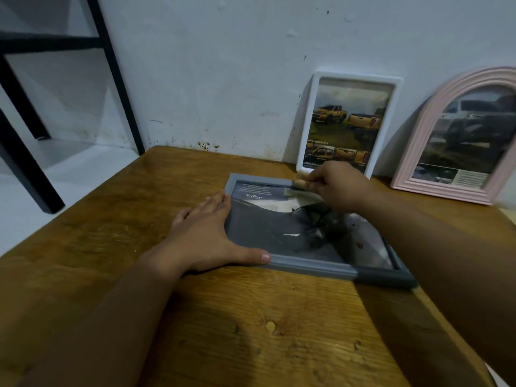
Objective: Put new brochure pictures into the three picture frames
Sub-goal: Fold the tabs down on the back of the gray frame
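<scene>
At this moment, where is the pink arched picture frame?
In the head view, the pink arched picture frame stands at the far right of the wooden table, leaning on the white wall, just right of the white rectangular frame.

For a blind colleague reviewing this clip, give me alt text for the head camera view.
A person's left hand lies flat against a grey picture frame lying on a wooden table, while the right hand works at its far edge. A white frame and an arched pink frame, both showing truck pictures, lean against the wall behind.
</scene>
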